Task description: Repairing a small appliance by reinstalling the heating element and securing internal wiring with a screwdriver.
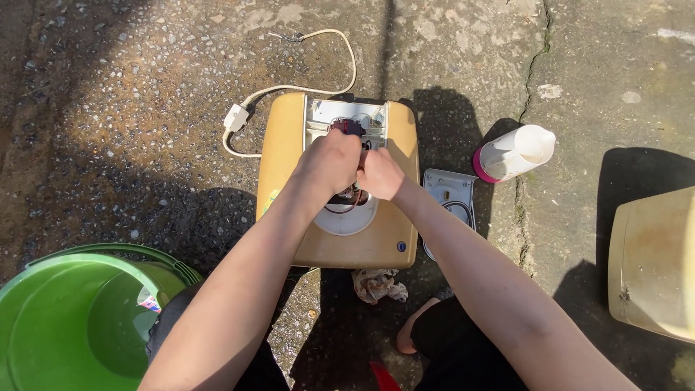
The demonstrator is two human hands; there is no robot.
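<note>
The yellowed appliance casing [289, 181] lay flat on the concrete ground [130, 130] at the centre of the frame, its back panel off so that an open compartment [346, 119] with wiring and a round white recess [346, 217] were exposed. Both hands met over that opening: the left hand [329, 163] was curled with its fingers closed on something small inside, probably the dark wiring part [350, 127] showing just above the knuckles, though the grasp itself was hidden; the right hand [380, 174] pressed against it, fingers bent together on the same spot, apparently to steady the piece. A white power cord [318, 80] ran from the upper edge of the casing toward the upper left. Just right of the casing lay a grey removed cover plate [449, 192], set close, it seemed, for easy reach, and beyond it a white bottle with a pink base [515, 153] on its side. A crumpled rag [376, 284] sat below the casing, a green bucket [65, 318] filled the lower left, and another yellowed casing [651, 268] stood at the right edge.
</note>
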